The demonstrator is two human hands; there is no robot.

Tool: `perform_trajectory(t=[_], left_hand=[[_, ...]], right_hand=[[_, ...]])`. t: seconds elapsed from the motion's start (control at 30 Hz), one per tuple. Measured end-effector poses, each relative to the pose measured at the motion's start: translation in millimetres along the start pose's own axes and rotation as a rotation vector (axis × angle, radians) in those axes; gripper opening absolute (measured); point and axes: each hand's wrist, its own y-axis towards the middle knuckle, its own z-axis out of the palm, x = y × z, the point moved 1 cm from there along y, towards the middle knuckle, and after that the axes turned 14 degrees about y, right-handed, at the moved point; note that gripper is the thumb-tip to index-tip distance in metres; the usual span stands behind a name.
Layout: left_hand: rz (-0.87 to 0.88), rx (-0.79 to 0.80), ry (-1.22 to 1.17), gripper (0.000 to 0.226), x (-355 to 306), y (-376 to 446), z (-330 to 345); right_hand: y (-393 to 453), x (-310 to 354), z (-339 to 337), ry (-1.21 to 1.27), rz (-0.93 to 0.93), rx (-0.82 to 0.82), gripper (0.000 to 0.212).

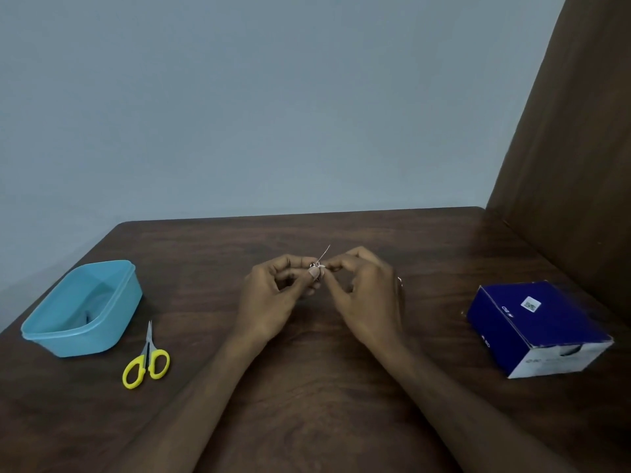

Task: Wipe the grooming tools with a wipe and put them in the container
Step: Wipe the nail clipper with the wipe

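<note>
Far left on the tabletop (307, 387) stands a blue container (51, 331), lid off. One small dark item lies on its floor; what it is cannot be told. Just beside the container's near right corner lie scissors (147, 360) with yellow handles, blades closed and pointing away from the person, untouched.

At centre, both hands are raised just above the tabletop and meet fingertip to fingertip. The left hand (273, 295) has its fingers curled, thumb and forefinger pinching a small metal tool (313, 268); it is largely covered and too small to name with certainty. The right hand (365, 295) likewise has its fingers curled, pinching a thin pale wipe (324, 256) against the same tool, with a sliver of the wipe standing up above the fingertips.

Far right, well apart from the hands, sits a dark blue box (532, 326), its near end open.

Assessment: the step in hand appears to be wiping the small tool. One item is seemingly already deposited, and the scissors look yet to be cleaned.

Next move, as judged: the left hand carries the tool leftward to the container and releases it inside, while the right hand keeps the wipe. The scissors would then need picking up.
</note>
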Motion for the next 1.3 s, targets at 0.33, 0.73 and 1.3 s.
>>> perform_trajectory(t=[0.33,0.73,1.3], left_hand=[[-0.012,-0.09,-0.164,0.017,1,3,-6],[-0.034,0.013,-0.044,0.015,-2,-1,-7],[-0.127,0.033,-0.167,0.014,-5,-1,-7]], right_hand=[[-2,0,0,-0.056,-0.084,0.108,0.005],[-2,-3,0,-0.066,0.003,0.059,0.011],[-5,13,-4,-0.213,-0.144,0.061,0.011]])
